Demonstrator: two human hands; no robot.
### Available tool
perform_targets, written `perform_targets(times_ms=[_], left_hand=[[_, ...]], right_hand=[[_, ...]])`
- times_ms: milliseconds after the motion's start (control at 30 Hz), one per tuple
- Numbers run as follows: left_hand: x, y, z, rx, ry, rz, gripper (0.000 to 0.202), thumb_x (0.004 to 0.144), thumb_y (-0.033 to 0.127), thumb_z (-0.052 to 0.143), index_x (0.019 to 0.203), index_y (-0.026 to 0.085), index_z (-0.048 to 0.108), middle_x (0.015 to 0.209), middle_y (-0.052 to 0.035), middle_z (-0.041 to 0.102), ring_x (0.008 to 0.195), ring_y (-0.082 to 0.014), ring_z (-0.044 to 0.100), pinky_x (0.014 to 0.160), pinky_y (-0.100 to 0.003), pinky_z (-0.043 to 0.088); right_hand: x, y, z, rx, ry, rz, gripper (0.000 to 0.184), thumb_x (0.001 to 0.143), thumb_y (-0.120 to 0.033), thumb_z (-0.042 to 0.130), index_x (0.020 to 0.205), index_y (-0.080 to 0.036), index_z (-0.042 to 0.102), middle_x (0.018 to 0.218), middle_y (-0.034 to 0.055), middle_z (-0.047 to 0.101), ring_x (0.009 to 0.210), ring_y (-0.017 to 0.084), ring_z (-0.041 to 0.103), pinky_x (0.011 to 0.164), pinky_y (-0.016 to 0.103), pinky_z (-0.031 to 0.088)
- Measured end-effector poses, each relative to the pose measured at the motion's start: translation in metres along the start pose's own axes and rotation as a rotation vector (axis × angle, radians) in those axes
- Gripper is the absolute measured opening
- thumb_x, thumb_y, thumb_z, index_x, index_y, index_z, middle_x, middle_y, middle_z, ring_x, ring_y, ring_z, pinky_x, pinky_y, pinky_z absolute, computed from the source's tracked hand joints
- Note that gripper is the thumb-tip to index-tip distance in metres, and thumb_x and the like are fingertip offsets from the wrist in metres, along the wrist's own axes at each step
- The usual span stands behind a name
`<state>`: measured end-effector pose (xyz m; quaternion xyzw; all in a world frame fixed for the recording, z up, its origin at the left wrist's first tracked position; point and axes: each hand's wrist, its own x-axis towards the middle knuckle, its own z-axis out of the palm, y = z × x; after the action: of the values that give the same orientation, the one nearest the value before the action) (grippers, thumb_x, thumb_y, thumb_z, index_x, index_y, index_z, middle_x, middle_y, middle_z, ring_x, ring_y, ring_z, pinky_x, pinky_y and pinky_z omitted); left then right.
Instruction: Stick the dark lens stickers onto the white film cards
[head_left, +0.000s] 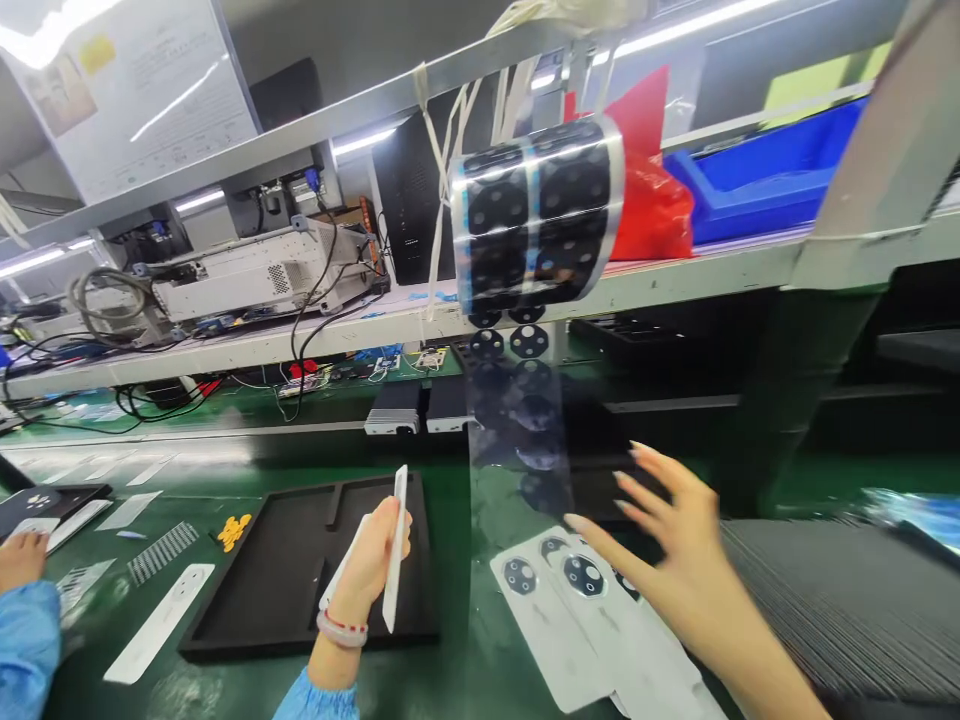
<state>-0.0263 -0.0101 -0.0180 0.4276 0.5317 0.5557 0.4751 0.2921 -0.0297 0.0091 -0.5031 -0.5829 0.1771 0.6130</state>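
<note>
My left hand, with a bracelet at the wrist, grips a thin white phone back cover seen nearly edge-on, above a black tray. Part of a second white piece shows behind that hand; whether it is held too, I cannot tell. My right hand has its fingers spread and holds nothing. It hovers over the right part of several overlapping white phone back covers with round black camera areas. Clear film with round black stickers hangs from a roll down to the bench.
A co-worker's hand in a blue sleeve works at the far left. Yellow pieces and a white cover lie left of the tray. Dark sheets are stacked at right. The shelf carries a blue bin and equipment.
</note>
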Motion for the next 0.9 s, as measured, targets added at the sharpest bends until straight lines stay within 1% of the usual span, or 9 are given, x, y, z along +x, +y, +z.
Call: perform_targets(times_ms=[67,133,267,367,433,600,667,800,900], left_hand=[[0.0,0.013,0.018,-0.104,-0.084,-0.002,0.055,0.072,0.07,0.078,0.075,0.019,0.056,0.063,0.0043,0.055,0.051,-0.0081,0.048,0.051,-0.022,0.041],[0.003,0.024,0.039,-0.192,-0.137,0.013,0.05,0.07,0.061,0.085,0.08,0.018,0.062,0.07,0.0017,0.064,0.059,-0.0103,0.057,0.059,-0.022,0.046],[0.012,0.037,0.072,-0.311,-0.25,0.057,0.05,0.066,0.06,0.089,0.086,0.017,0.071,0.086,-0.0034,0.075,0.077,-0.0155,0.067,0.074,-0.024,0.051],[0.012,0.039,0.084,-0.302,-0.429,0.045,0.046,0.059,0.05,0.096,0.078,0.013,0.076,0.095,-0.012,0.078,0.084,-0.0227,0.071,0.078,-0.03,0.053],[0.008,0.039,0.088,-0.279,-0.53,0.068,0.04,0.064,0.047,0.095,0.077,0.013,0.077,0.102,-0.0147,0.079,0.087,-0.0248,0.072,0.08,-0.032,0.053],[-0.002,0.039,0.093,-0.236,-0.551,0.185,0.035,0.073,0.047,0.089,0.072,0.016,0.074,0.102,-0.0132,0.081,0.09,-0.0242,0.074,0.078,-0.029,0.051],[-0.007,0.041,0.093,-0.22,-0.558,0.213,0.036,0.071,0.047,0.089,0.071,0.015,0.073,0.099,-0.0135,0.082,0.093,-0.0263,0.074,0.082,-0.03,0.051],[-0.019,0.048,0.097,-0.272,-0.502,0.154,0.043,0.071,0.053,0.088,0.073,0.014,0.072,0.093,-0.0142,0.081,0.076,-0.0208,0.072,0.071,-0.027,0.05],[-0.025,0.049,0.101,-0.334,-0.418,0.072,0.049,0.067,0.057,0.089,0.076,0.012,0.073,0.087,-0.0131,0.079,0.066,-0.0157,0.065,0.066,-0.025,0.049]], right_hand=[[0.021,0.006,0.019,0.211,-0.191,0.159,0.106,0.069,-0.067,0.084,0.155,-0.031,0.032,0.148,0.0186,0.048,0.118,0.036,0.067,0.094,0.052,0.06],[0.033,0.01,0.035,0.373,-0.323,0.23,0.107,0.072,-0.063,0.085,0.156,-0.031,0.028,0.13,0.0145,0.063,0.103,0.03,0.074,0.094,0.049,0.061],[0.033,0.006,0.049,0.418,-0.334,0.145,0.073,0.078,-0.054,0.082,0.14,-0.024,0.056,0.089,0.0045,0.072,0.094,0.027,0.076,0.092,0.042,0.062],[0.027,0.001,0.047,0.326,-0.303,0.05,0.045,0.084,-0.044,0.076,0.125,-0.025,0.071,0.088,0.0042,0.076,0.092,0.026,0.077,0.087,0.038,0.064],[0.025,-0.001,0.041,0.252,-0.298,-0.019,0.033,0.088,-0.039,0.073,0.118,-0.027,0.076,0.094,0.0042,0.079,0.091,0.025,0.078,0.086,0.037,0.065],[0.026,-0.004,0.029,0.067,-0.259,-0.32,0.026,0.097,-0.028,0.064,0.12,-0.03,0.076,0.101,0.0022,0.08,0.082,0.02,0.077,0.076,0.031,0.065],[0.025,-0.004,0.027,-0.087,-0.143,-0.503,0.027,0.1,-0.025,0.061,0.12,-0.032,0.076,0.098,0.0039,0.077,0.08,0.019,0.074,0.069,0.029,0.062],[0.02,-0.001,0.019,-0.495,0.186,-0.843,0.038,0.096,-0.014,0.064,0.123,-0.039,0.076,0.115,0.0095,0.07,0.099,0.028,0.068,0.087,0.043,0.057],[0.017,0.003,0.013,-0.533,0.2,-1.0,0.048,0.09,-0.009,0.072,0.126,-0.039,0.075,0.117,0.0075,0.073,0.098,0.028,0.067,0.097,0.045,0.051]])
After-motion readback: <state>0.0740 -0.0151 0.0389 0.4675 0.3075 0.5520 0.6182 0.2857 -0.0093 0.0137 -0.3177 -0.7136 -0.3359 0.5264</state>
